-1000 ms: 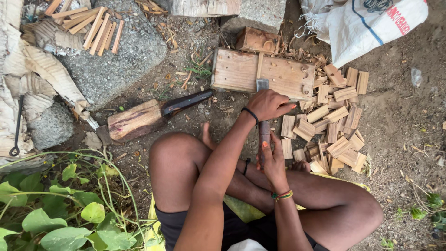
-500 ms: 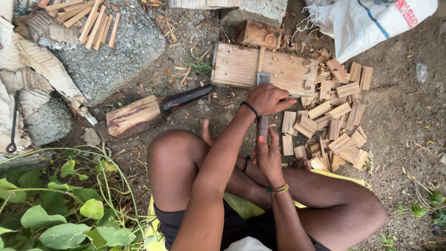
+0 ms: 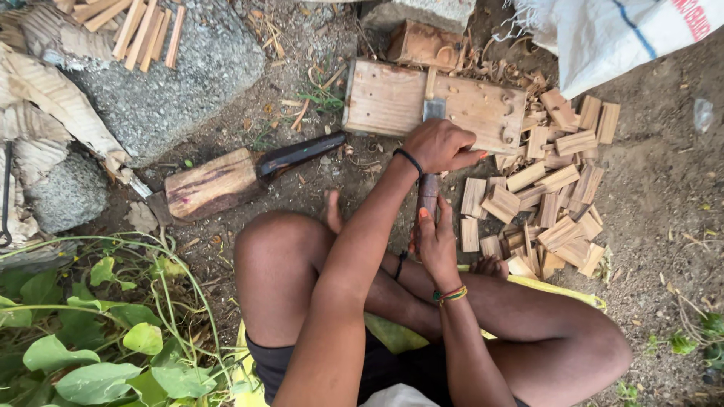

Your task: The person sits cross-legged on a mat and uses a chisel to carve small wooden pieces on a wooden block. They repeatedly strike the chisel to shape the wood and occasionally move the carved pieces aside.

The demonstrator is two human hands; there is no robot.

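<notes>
The step in hand is judged to be a shaving stroke. A dark, round-handled tool [image 3: 428, 194] is held lengthwise between the two hands, and its grey metal blade [image 3: 434, 110] is laid flat on a pale wooden board [image 3: 385, 98] on the ground in front of the crossed legs.

The left hand [image 3: 441, 147] is closed over the upper end of the tool at the board's near edge, with one finger stretched out to the right. The right hand [image 3: 436, 243] is wrapped round the lower end of the handle, fingers together on it. What lies under the blade is hidden by the left hand.

A further stroke is judged to call for steady downward pressure from the left hand and a straight pull or push along the handle from the right, with the blade held flat to the board.

The board is smooth-sawn and rectangular, and holes are seen near its right end. Curled shavings [image 3: 513, 71] are scattered just beyond it. Short, flat, light-brown slats [image 3: 554, 188] are heaped loosely to the right of it. To the left, a rough log [image 3: 215, 185] with a dark blade [image 3: 298, 152] in its end is seen, and beyond it a grainy grey stone [image 3: 173, 83].
</notes>
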